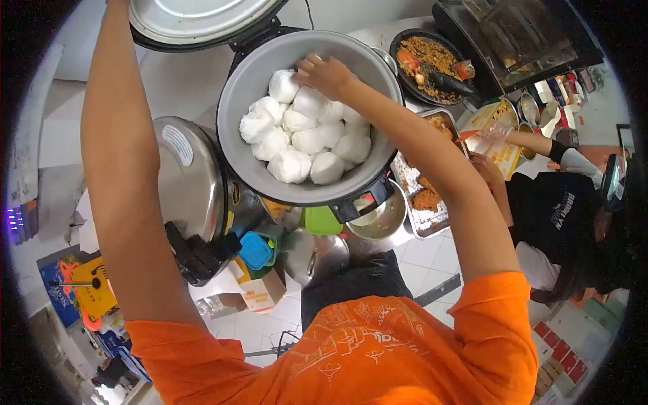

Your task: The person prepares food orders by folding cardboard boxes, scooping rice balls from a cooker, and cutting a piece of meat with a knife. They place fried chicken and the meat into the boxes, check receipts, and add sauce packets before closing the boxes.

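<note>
In the pot [233,108], the right hand [324,74] touches the far white bundles [310,103], though I cannot tell whether its grip pinches one.

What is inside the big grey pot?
Inside the pot are piled white bundles, with the right hand over the pile's far edge. Whatever lies beneath the pile is covered.

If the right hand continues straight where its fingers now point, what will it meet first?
The right hand would likely meet the white bundle just ahead or, passing above it, the inner wall of the pot; depth is unclear.
</note>
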Demonstrator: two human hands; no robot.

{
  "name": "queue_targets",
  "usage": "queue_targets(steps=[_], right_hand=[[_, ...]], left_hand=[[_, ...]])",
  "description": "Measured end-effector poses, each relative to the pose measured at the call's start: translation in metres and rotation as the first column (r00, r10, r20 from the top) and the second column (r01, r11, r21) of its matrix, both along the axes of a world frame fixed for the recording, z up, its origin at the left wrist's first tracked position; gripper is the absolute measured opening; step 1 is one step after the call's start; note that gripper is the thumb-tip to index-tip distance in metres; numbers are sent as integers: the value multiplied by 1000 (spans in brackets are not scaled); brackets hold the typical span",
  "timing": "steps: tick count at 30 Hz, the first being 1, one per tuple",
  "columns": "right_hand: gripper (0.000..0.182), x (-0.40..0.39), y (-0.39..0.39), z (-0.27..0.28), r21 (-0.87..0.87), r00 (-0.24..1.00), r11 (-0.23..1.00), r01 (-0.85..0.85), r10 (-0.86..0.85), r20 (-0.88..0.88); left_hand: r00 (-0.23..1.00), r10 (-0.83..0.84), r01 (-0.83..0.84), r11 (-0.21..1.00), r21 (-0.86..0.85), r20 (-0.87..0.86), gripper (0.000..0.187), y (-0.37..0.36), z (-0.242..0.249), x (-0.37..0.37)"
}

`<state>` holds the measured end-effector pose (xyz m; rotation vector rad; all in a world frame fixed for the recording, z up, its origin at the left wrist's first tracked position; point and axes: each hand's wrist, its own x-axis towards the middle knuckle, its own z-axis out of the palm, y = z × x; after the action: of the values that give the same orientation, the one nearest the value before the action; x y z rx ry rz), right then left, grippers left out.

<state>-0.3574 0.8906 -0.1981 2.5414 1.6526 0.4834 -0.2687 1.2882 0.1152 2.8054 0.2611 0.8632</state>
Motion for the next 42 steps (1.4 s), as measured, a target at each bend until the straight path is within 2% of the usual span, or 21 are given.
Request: queue_targets(steps=[2, 4, 6, 8, 9, 10, 11, 13, 16, 19, 21, 23, 24, 25, 27, 30, 32, 33, 36, 39, 42], right_hand=[[34, 11, 24, -11, -133, 998, 990, 38, -30, 58], [37, 13, 27, -4, -267, 992, 961, 75, -45, 116], [56, -4, 6, 49, -291, 990, 947, 136, -139, 11], [70, -9, -17, 79, -146, 934, 965, 219, -251, -254], [70, -14, -30, 95, -153, 935, 965, 214, -247, -255], [73, -21, -42, 112, -165, 927, 951, 263, -296, -231], [76, -26, -50, 119, -173, 917, 935, 309, -341, -207], [78, -25, -58, 117, -195, 937, 943, 270, -304, -173], [82, -19, -56, 90, -258, 977, 955, 146, -180, -115], [89, 4, -36, 16, -405, 993, 914, 4, -53, -109], [94, 15, -35, -18, -498, 990, 865, -56, -15, -137], [94, 20, -44, -22, -321, 978, 928, -188, 149, -142], [94, 23, -43, -24, -315, 977, 929, -193, 153, -146], [91, 22, -41, -9, -426, 964, 884, -193, 89, -250], [88, 21, -34, 3, -527, 943, 824, -206, 23, -333], [80, 20, -24, 1, -669, 987, 738, -82, -33, -157], [74, 17, -26, -4, -613, 996, 786, -83, 74, -40], [74, 17, -26, -9, -616, 996, 783, -85, 74, -43], [65, 17, -30, -16, -590, 965, 806, -49, -113, -235], [54, 9, -33, -1, -573, 986, 809, -130, 47, -157], [52, 28, -17, -53, -593, 948, 802, 73, -241, -209]], left_hand=[[1000, 12, -13, 1000, 28, 27, 108, -23, -5, -11], [956, 270, -276, 960, 40, 115, 104, -66, -11, -38], [882, -118, 57, 988, 145, 457, 93, -61, -70, -19], [976, -24, 49, 992, 112, -216, 37, -144, -130, -76], [930, -337, 331, 941, -67, -144, 19, -228, -141, -137], [821, -474, 466, 878, -104, -318, 18, -240, -179, -149], [670, -594, 556, 799, -229, -446, 30, -249, -218, -160], [541, -741, 822, 566, 63, -399, 52, -258, -285, -168], [466, -586, 808, 587, 50, -662, 77, -261, -312, -162], [466, -402, 736, 670, 94, -788, 83, -266, -297, -159], [440, -374, 664, 747, 16, -816, 82, -265, -271, -180], [413, -344, 569, 821, -56, -843, 82, -247, -264, -188], [554, -449, 450, 870, -201, -701, 80, -235, -264, -194], [692, -494, 345, 867, -360, -526, 78, -225, -268, -198], [727, -522, 438, 853, -285, -446, 79, -216, -264, -189], [575, -288, 564, 818, 116, -766, 91, -232, -252, -171], [489, -196, 552, 824, 127, -850, 96, -237, -249, -151], [381, -102, 550, 824, 136, -919, 102, -241, -248, -144], [330, 134, 517, 803, 298, -934, 105, -259, -249, -130], [395, -15, 542, 811, 220, -919, 101, -260, -257, -136], [365, 2, 621, 744, 245, -931, 90, -262, -271, -143]])
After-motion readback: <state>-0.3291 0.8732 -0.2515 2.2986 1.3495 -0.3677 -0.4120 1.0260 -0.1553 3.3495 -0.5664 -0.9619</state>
